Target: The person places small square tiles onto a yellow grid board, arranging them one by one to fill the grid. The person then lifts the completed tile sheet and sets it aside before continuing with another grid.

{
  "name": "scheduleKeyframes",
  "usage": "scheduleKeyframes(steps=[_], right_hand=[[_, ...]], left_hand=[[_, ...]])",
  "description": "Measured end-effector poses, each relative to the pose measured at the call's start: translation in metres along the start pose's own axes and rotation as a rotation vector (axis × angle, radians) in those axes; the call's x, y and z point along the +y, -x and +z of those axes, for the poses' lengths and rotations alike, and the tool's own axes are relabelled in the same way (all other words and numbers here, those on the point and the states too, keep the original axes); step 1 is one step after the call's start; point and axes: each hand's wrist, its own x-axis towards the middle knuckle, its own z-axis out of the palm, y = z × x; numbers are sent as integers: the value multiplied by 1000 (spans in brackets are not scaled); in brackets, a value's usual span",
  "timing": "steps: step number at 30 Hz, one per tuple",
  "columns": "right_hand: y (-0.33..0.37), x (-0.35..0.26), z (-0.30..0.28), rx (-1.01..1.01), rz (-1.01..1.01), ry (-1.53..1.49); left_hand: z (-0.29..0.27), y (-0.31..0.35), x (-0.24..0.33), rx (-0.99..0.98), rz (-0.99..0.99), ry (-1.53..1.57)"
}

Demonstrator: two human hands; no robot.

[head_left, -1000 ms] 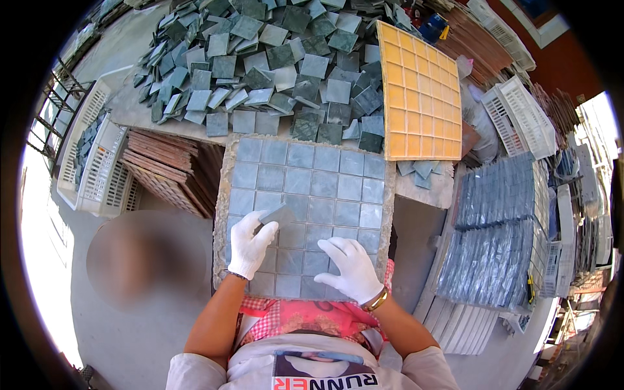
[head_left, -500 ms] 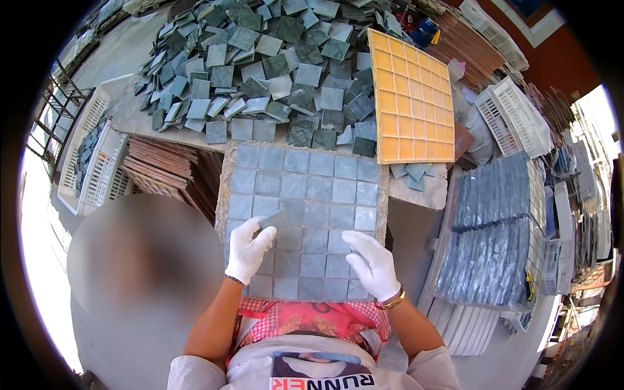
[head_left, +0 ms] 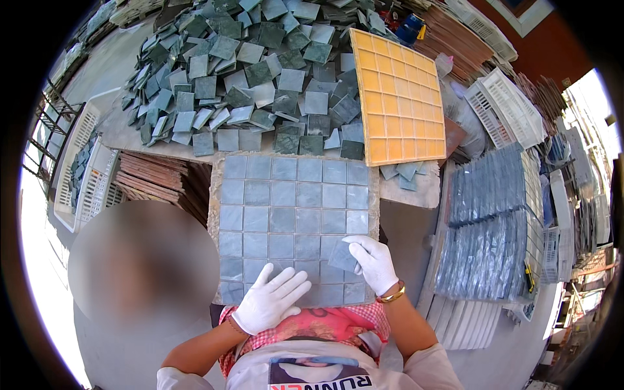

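Observation:
A square grid of blue-grey stone tiles lies on a rough-edged board in front of me. My right hand, in a white glove, pinches one loose tile that is tilted over the grid's right side. Over the near edge of the grid, my left hand, also gloved, has its fingers stretched out and holds nothing. It hides some of the nearest tiles.
Beyond the board spreads a large heap of loose green-grey tiles. A yellow grid tray leans at the heap's right. White crates stand at left, near stacked brown boards; plastic-wrapped tile stacks are at right.
My left hand has come down toward the near edge, its fingers now spread and without the tile it held. My right hand now grips a tile. The view has shifted slightly.

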Motion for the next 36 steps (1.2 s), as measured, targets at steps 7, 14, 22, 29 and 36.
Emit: scheduleKeyframes(steps=[7, 14, 22, 29, 36], right_hand=[[-7, 10, -31, 92, 22, -254], [-43, 15, -93, 243, -4, -417], [-20, 1, -26, 186, -643, 620], [35, 29, 40, -721, -952, 1112], [29, 14, -23, -447, -796, 714]], left_hand=[[7, -1, -30, -279, 240, -91], [6, 14, -34, -227, 260, -87], [-8, 54, -36, -197, 76, -113], [-20, 59, -33, -220, 6, -120], [-14, 52, -27, -192, 44, -47]])
